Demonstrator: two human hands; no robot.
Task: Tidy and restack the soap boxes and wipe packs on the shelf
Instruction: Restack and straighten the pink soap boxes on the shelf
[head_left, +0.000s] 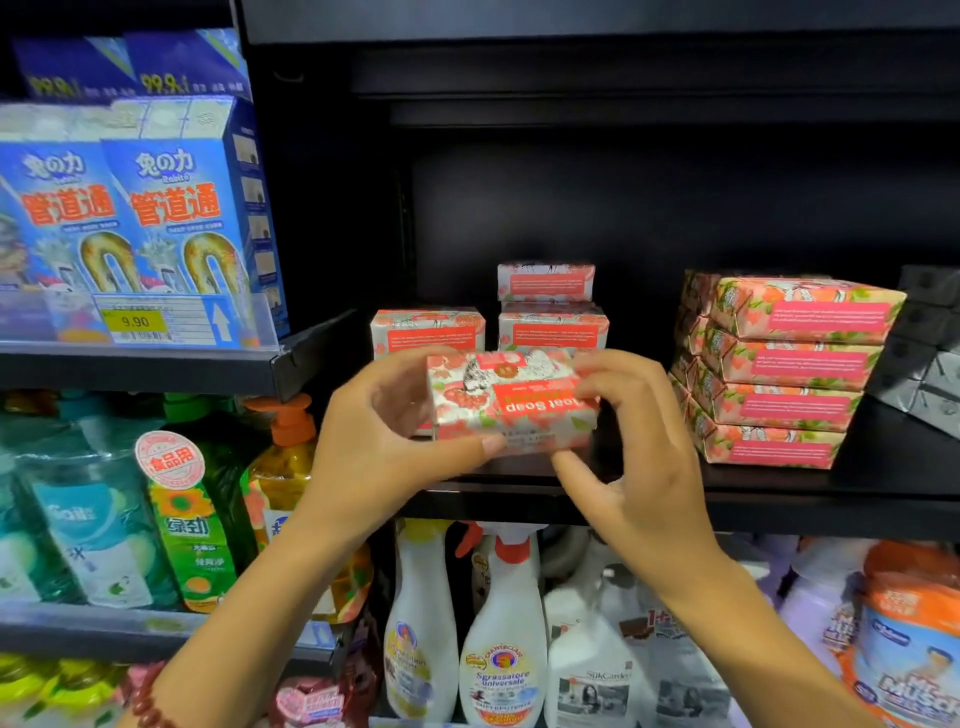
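Holding a soap box (511, 400) between both hands, the person is facing a black shelf (779, 500) in the head view. The left hand (384, 441) is gripping the box's left end, with its thumb lying along the lower front edge and its fingers curling round behind. The right hand (639, 441) is pinching the right end, with its fingers bending over the top corner and its thumb sitting just under the bottom edge; this hand is looking slightly blurred. The box is hanging in the air just in front of the shelf's front edge, lying level, and its red label is reading upside down. Behind it, a single matching box (427, 332) is standing on the shelf, and just to its right a stack of two boxes (550, 306) is sitting against the dark back. Well to the right, four flat pink-labelled boxes (779, 374) are lying stacked, each one sitting a little askew, and grey packs (930, 353) are piling up beside them at the frame's edge. Blue cartons (171, 208) are standing on the upper left shelf above a yellow price tag (135, 322). Below, a green bottle (192, 519), an orange pump bottle (283, 457) and white spray bottles (504, 623) are filling the lower shelves. A bead bracelet (148, 701) is circling the left wrist.
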